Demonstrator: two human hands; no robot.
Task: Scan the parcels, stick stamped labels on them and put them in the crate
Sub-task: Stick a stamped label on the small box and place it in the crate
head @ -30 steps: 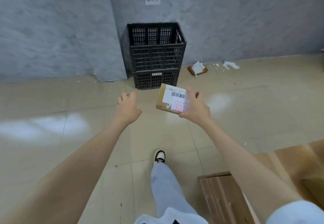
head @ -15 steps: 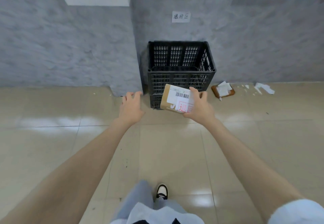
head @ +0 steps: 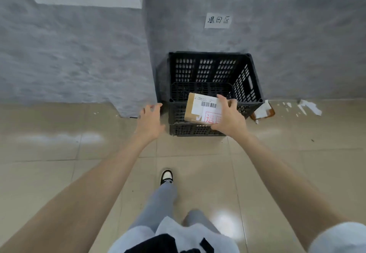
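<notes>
Parcel, a small brown cardboard box (head: 195, 110), was in your right hand (head: 229, 121), held in the air in front of the crate and not yet inside it.

Nearest to you were the pale top and the grey-blue trouser leg (head: 156, 205), which ended in a black-and-white shoe (head: 167, 177) planted on the glossy beige floor tiles (head: 59, 173). Both of your bare forearms reached forward over that floor.

Your left hand (head: 149, 123) held nothing. Its fingers were straight and slightly apart, palm down, just beside the crate's left near corner; contact could not be judged.

Your right hand clamped the parcel's right end, with the fingers curled over the far edge and spread a little. The parcel's top face carried a white barcode label (head: 206, 105) and, on the side nearer you, a red stamped mark (head: 212, 118) partly covered by your hand.

Behind the parcel stood the black perforated plastic crate (head: 206, 70), open at the top and apparently stacked on a second black crate. In this view the parcel overlapped its near wall.

Just right of the crate lay a brown item with white paper (head: 263, 111) on it, and torn white scraps (head: 309, 107) lay farther right.

The crate backed onto a mottled grey wall (head: 79, 54). A handwritten white paper sign (head: 217, 20) was fixed to the wall above the crate.
</notes>
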